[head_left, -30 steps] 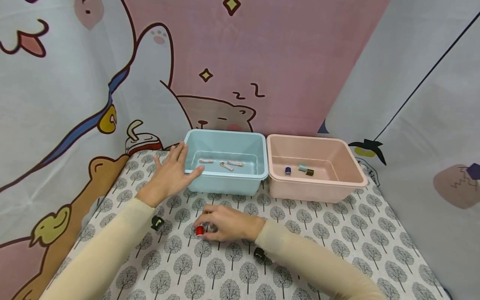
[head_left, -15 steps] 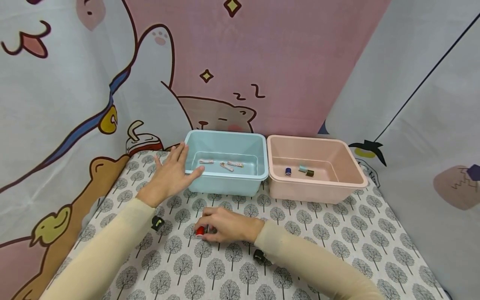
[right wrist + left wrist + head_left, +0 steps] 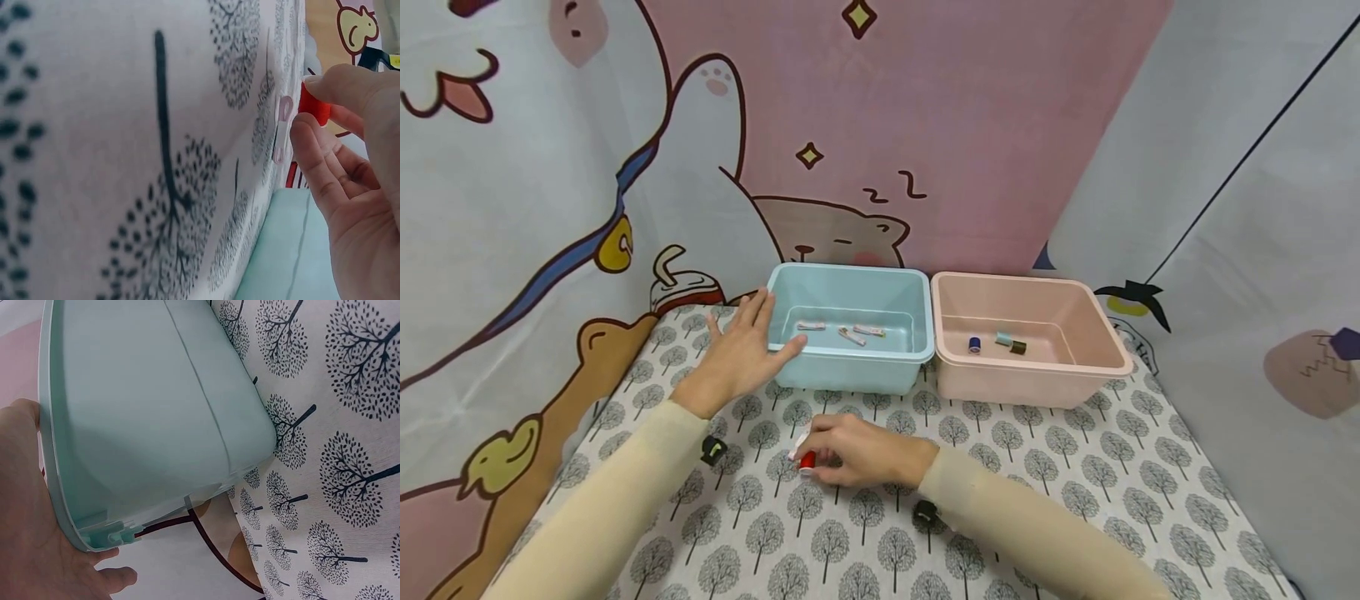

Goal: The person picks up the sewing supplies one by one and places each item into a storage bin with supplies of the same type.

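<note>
Between the thumb and fingers of my right hand (image 3: 857, 450) is a red thread spool (image 3: 314, 105), pinched just above the cloth. Close by it lies a slim pale pink piece (image 3: 283, 130) with rounded ends, partly hidden by the hand in the head view. My left hand (image 3: 737, 358) rests on the left end of the light blue bin (image 3: 857, 371), fingers fairly straight and thumb over the front rim. Inside that bin lie several slim pink-and-white pieces (image 3: 868, 331). The pink bin (image 3: 1030, 383) holds a blue spool (image 3: 974, 344), a pale teal spool (image 3: 1003, 338) and a dark green spool (image 3: 1018, 347).
Both bins stand side by side at the back of the table, against a cartoon-print curtain (image 3: 985, 125). A tree-patterned cloth (image 3: 850, 550) covers the tabletop. More printed curtain hangs at left and right.
My right hand has shifted slightly right with the red spool, and a pale piece beside it has come into view. The left hand stays on the blue bin.
</note>
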The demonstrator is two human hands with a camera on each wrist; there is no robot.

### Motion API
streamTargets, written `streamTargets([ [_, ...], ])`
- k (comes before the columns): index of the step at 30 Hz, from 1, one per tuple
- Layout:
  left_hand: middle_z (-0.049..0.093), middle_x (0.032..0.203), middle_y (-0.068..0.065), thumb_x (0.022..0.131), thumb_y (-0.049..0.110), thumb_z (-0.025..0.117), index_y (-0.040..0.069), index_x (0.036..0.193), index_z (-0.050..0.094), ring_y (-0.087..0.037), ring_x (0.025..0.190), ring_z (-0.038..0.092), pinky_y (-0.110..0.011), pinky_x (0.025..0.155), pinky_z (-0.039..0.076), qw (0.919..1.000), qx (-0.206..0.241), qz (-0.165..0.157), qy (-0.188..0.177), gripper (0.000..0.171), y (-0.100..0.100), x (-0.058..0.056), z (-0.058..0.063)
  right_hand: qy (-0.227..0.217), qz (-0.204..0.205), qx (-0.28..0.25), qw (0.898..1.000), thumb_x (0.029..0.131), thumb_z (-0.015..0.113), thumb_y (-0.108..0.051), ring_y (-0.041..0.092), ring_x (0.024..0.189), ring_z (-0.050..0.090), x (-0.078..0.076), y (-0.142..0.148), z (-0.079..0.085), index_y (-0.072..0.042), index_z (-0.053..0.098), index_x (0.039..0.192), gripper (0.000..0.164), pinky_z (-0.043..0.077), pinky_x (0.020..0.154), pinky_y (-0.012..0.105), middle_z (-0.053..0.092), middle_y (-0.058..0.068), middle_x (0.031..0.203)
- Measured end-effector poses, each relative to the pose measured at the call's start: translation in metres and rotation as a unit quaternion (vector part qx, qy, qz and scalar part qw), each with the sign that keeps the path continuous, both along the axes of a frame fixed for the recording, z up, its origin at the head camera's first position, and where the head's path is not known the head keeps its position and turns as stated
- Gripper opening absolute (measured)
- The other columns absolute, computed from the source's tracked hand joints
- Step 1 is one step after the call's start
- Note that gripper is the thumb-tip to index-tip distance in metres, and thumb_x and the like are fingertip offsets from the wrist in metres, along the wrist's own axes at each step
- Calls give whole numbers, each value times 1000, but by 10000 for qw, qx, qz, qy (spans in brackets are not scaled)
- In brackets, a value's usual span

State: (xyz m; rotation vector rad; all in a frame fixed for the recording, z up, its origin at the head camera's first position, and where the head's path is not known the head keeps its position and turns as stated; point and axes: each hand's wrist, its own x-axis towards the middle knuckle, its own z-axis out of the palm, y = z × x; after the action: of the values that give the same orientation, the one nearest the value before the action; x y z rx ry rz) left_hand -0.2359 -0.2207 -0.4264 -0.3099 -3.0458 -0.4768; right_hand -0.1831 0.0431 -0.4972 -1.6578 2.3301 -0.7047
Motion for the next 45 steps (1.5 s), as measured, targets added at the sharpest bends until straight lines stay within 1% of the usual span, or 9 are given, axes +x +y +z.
streamTargets([
  [4, -2, 198, -18, 114, 85, 35, 4, 188, 6, -53, 183, 3, -95, 133, -9, 10000, 24, 18, -46, 113, 0, 0, -1, 26, -97, -186, 9998, 106, 86, -13, 6, 105, 80, 0, 7, 3, -8, 82, 140, 34, 59, 95, 4, 78, 4, 124],
  [8, -3, 198, -18, 114, 86, 34, 5, 188, 5, -53, 183, 2, -94, 133, -10, 9999, 23, 40, -97, 114, 0, 0, -1, 134, -165, -331, 9992, 104, 87, -11, 6, 104, 78, -1, 13, 5, -10, 83, 140, 35, 59, 95, 5, 77, 4, 122],
  [15, -3, 198, -17, 113, 88, 31, 5, 188, 5, -53, 183, 3, -95, 132, -9, 10000, -31, 33, -63, 115, 0, 0, 1, 234, -193, -633, 9975, 103, 87, -8, 9, 102, 80, -3, 25, 9, -6, 83, 140, 36, 61, 94, 7, 77, 5, 120],
  [23, -4, 198, -16, 115, 85, 34, 5, 188, 4, -53, 183, 3, -94, 133, -10, 9999, -41, 42, -85, 112, 2, 0, 2, 366, -318, -670, 9966, 105, 87, -11, 14, 99, 80, -5, 32, 17, -6, 83, 140, 35, 65, 89, 12, 77, 4, 122],
  [28, -3, 198, -17, 113, 88, 32, 5, 188, 5, -54, 182, 4, -95, 132, -9, 10000, -23, 61, -74, 115, 2, 1, 2, 426, -322, -639, 9965, 105, 87, -13, 17, 98, 82, -6, 36, 21, -6, 84, 139, 34, 67, 87, 15, 77, 5, 125],
  [32, -1, 198, -18, 113, 87, 34, 5, 188, 7, -55, 182, 5, -96, 131, -8, 10000, -2, 69, -32, 114, 2, 1, 1, 476, -338, -634, 9963, 105, 87, -12, 17, 100, 82, -6, 38, 28, -6, 83, 139, 35, 68, 89, 16, 78, 6, 127],
  [37, 0, 198, -18, 114, 86, 35, 4, 188, 8, -54, 182, 6, -96, 131, -7, 10000, -27, 56, -2, 114, 0, 1, 1, 542, -418, -638, 9956, 104, 87, -10, 15, 103, 82, -6, 37, 38, -6, 83, 140, 37, 65, 93, 12, 79, 6, 127],
  [41, 0, 198, -19, 113, 87, 33, 3, 188, 8, -55, 182, 7, -96, 132, -7, 10000, -60, 21, 12, 115, 0, 2, 2, 600, -483, -699, 9946, 103, 87, -9, 15, 101, 83, -8, 38, 48, -6, 84, 139, 36, 66, 91, 13, 78, 6, 126],
  [45, 1, 198, -19, 113, 87, 34, 2, 187, 9, -55, 182, 7, -96, 132, -7, 10000, -46, 4, 19, 115, 1, 2, 1, 783, -467, -841, 9923, 103, 87, -8, 15, 99, 82, -9, 39, 57, -7, 85, 136, 33, 67, 90, 15, 78, 5, 123],
])
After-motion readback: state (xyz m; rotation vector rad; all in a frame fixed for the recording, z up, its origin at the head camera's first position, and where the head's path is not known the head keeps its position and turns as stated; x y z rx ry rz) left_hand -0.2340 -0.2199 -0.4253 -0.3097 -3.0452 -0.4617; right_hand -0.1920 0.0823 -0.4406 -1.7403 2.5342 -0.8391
